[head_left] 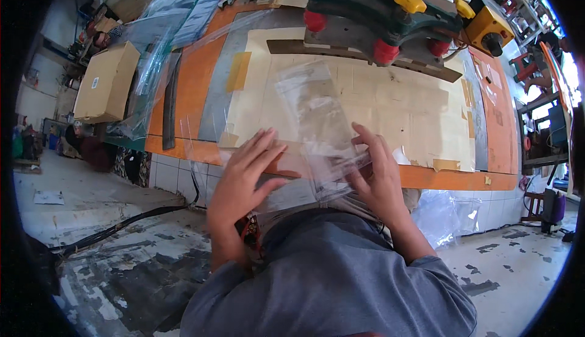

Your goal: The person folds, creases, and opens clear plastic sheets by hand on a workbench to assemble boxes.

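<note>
Clear plastic sheets [317, 114], seemingly several layers, lie across the board and come over the table's front edge toward my waist. My left hand [247, 175] is open over the board's near left edge, its fingers stretched out and thumb apart, beside the plastic. On the other side, my right hand [379, 175] has its thumb and bent fingers around the right edge of the plastic near the front edge. Some of those fingertips are hidden by the plastic's glare. Under the plastic is the cream-coloured board [402, 105], taped down at its edges.
A dark green press head [378, 17] with yellow knobs and red feet stands over the board's far side. An orange control box [487, 29] is at its right. More clear plastic [143, 50] and a cardboard box [106, 84] lie left. A dark metal strip [172, 102] rests on the orange tabletop [161, 124].
</note>
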Tool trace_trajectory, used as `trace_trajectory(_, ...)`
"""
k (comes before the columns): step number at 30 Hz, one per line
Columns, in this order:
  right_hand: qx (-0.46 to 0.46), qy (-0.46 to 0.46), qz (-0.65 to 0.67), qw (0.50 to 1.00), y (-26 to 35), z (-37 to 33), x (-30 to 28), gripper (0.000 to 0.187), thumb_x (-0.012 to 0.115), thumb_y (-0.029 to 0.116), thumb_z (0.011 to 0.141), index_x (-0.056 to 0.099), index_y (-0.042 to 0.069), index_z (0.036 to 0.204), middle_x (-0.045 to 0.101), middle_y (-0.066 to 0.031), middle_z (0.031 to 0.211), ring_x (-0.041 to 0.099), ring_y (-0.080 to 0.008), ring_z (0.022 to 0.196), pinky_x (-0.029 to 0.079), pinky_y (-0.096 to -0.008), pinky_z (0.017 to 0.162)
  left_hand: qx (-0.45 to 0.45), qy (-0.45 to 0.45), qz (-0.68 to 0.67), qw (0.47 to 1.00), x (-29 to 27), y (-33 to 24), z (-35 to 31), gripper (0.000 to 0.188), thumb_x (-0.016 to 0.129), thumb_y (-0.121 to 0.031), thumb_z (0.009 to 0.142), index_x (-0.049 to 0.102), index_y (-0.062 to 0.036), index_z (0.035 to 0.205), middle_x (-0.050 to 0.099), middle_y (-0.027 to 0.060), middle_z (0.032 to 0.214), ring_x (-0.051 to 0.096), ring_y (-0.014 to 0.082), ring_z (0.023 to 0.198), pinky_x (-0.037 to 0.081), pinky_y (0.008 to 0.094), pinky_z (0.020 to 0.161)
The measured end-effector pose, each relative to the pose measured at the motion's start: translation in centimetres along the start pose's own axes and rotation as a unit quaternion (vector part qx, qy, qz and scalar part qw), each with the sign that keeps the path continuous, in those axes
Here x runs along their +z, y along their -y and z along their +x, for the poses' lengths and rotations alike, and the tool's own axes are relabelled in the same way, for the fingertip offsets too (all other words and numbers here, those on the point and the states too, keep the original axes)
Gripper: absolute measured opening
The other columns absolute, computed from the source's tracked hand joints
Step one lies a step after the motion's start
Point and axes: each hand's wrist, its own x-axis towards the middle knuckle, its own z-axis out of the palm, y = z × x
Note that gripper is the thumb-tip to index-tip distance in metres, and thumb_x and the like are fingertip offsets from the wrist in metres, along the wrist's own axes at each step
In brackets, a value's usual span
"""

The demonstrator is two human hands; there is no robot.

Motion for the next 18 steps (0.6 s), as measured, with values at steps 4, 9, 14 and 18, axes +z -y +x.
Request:
trace_trajectory(4, -0.041, 0.0, 0.035, 0.999, -1.1, 0.0, -0.4, 0.053, 0.068, -0.007, 0.075, 0.067, 0.008, 0.125, 0.064, -0.016, 0.12, 0.064, -0.0338, 0.108, 0.054, -0.0405, 0.086, 0.001, -0.012, 0.014, 1.0, 2.6, -0.8, 1.6, 0.069, 0.074, -0.04, 0.09, 0.054, -0.0106, 0.148, 0.042, 0.0141, 0.162, 0.035, 0.0362, 0.152, 0.027, 0.0552, 0.122)
trace_trajectory(9, -0.121, -0.06, 0.07, 0.988, 0.0, 0.6, -0.2, 0.032, 0.068, -0.005, 0.083, 0.071, 0.003, 0.114, 0.072, -0.0163, 0.119, 0.069, -0.0322, 0.109, 0.056, -0.0383, 0.088, -0.001, -0.044, 0.04, 0.998, 4.4, -1.4, 2.2, 0.068, 0.072, -0.044, 0.09, 0.055, -0.0112, 0.148, 0.045, 0.0134, 0.161, 0.036, 0.0358, 0.152, 0.026, 0.0553, 0.123)
trace_trajectory(14, -0.206, -0.024, 0.166, 0.964, 1.2, 1.0, 0.2, 0.031, 0.07, -0.003, 0.086, 0.072, 0.0, 0.117, 0.072, -0.0203, 0.122, 0.071, -0.034, 0.112, 0.056, -0.0394, 0.093, 0.025, -0.016, 0.036, 0.999, 4.3, -1.2, 1.1, 0.057, 0.072, -0.041, 0.092, 0.064, -0.0111, 0.139, 0.054, 0.0117, 0.153, 0.043, 0.0341, 0.147, 0.028, 0.0539, 0.122)
trace_trajectory(18, -0.215, -0.018, 0.123, 0.969, 0.7, 1.2, 0.1, 0.035, 0.069, -0.004, 0.087, 0.071, -0.001, 0.122, 0.071, -0.0213, 0.127, 0.071, -0.0346, 0.114, 0.056, -0.0377, 0.094, 0.052, -0.042, -0.044, 0.997, 4.2, -0.7, 0.1, 0.04, 0.075, -0.029, 0.091, 0.073, -0.0094, 0.125, 0.064, 0.0104, 0.141, 0.053, 0.031, 0.138, 0.036, 0.0515, 0.116)
